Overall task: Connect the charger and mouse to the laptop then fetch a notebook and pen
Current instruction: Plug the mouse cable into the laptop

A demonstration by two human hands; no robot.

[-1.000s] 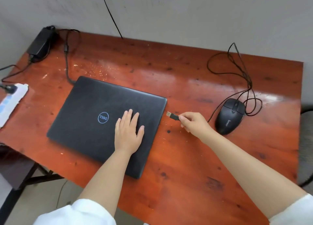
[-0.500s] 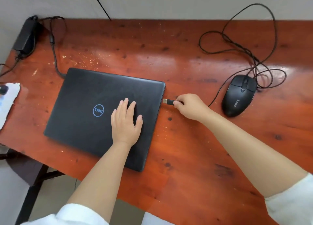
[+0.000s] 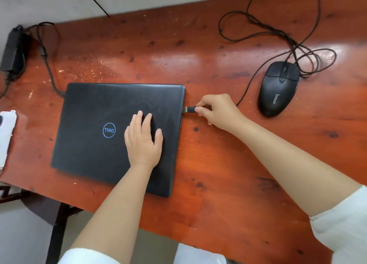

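Where the USB plug [image 3: 188, 109] meets the right edge of the closed laptop [image 3: 119, 132], its metal tip touches the side of the machine, though whether it has entered a port cannot be told from above; the plug's black body is pinched between thumb and fingers of the right hand [image 3: 215, 111], which grips it from the right, so the plug juts out leftward beyond the fingertips; the knuckles are curled, the wrist lies low over the table, and the bare forearm runs back down and to the right to a white sleeve [image 3: 345, 224]; the left hand [image 3: 144, 136] lies flat, palm down, on the laptop lid, fingers together and pointing away from the person, thumb spread to the right, just right of the blue round logo; it grasps nothing and is simply pressed open on the lid; the black mouse [image 3: 279, 89] sits well to the right of the laptop, apart from the right hand, with its cable [image 3: 278, 32] looping loosely across the far right of the red-brown wooden table [image 3: 218, 174]; at the far left corner lies the black charger brick [image 3: 13, 51], whose cord [image 3: 47, 69] runs down to the laptop's rear left corner; a white object [image 3: 7, 136] shows at the left edge.
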